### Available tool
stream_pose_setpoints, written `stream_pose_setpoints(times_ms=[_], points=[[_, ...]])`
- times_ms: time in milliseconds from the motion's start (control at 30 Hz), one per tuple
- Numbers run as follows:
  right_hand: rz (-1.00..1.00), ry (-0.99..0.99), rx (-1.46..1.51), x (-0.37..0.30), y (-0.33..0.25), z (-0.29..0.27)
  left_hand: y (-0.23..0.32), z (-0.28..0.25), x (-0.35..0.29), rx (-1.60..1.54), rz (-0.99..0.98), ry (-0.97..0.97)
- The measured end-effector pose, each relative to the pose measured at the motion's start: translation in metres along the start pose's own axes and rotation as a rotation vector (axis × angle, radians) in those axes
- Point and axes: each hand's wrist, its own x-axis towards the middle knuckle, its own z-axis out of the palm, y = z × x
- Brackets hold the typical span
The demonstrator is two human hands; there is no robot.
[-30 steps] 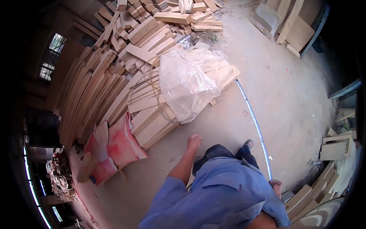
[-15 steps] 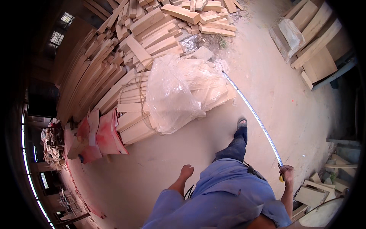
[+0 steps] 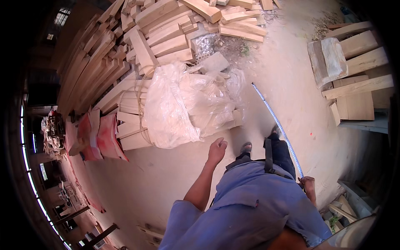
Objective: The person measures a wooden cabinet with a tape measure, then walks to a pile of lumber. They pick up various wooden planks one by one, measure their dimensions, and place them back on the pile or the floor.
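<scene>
Item: tape measure blade (image 3: 277, 121), extended and rigid, its near end held in the grip of the right hand (image 3: 307, 183) at the hip, fingers closed around the case, which is mostly hidden. Long axis runs forward and leftward from that hand over the concrete floor (image 3: 287, 75), its tip near the plastic-wrapped timber bundle (image 3: 179, 108). Left hand (image 3: 217, 150): empty, loosely curled, nearer the bundle, apart from the blade.

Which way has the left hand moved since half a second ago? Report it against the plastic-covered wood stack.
Yes. The left hand has swung forward toward the plastic-covered wood stack, now hanging just off its near edge.
</scene>
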Motion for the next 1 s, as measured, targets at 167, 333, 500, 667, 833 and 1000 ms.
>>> stream_pose_setpoints(times_ms=[167, 333, 500, 667, 833, 1000], points=[[-0.083, -0.079, -0.159, 0.112, -0.118, -0.017, 0.019, 0.029, 0.042, -0.072, -0.132, 0.269], [-0.065, -0.184, -0.217, 0.26, -0.228, -0.056, 0.095, 0.095, 0.075, -0.097, -0.273, 0.341], [-0.125, -0.223, -0.281, 0.384, -0.385, -0.076, 0.249, 0.131, 0.099, 0.093, -0.247, 0.172], [-0.303, -0.289, -0.32, 0.48, -0.508, -0.065, 0.289, 0.142, 0.133, 0.084, -0.269, 0.264], [-0.432, -0.381, -0.554, 0.514, -0.582, -0.02, 0.294, 0.135, 0.164, -0.01, -0.349, 0.429], [-0.266, -0.397, -0.468, 0.487, -0.655, 0.045, 0.324, 0.095, 0.249, -0.02, -0.172, 0.527]])
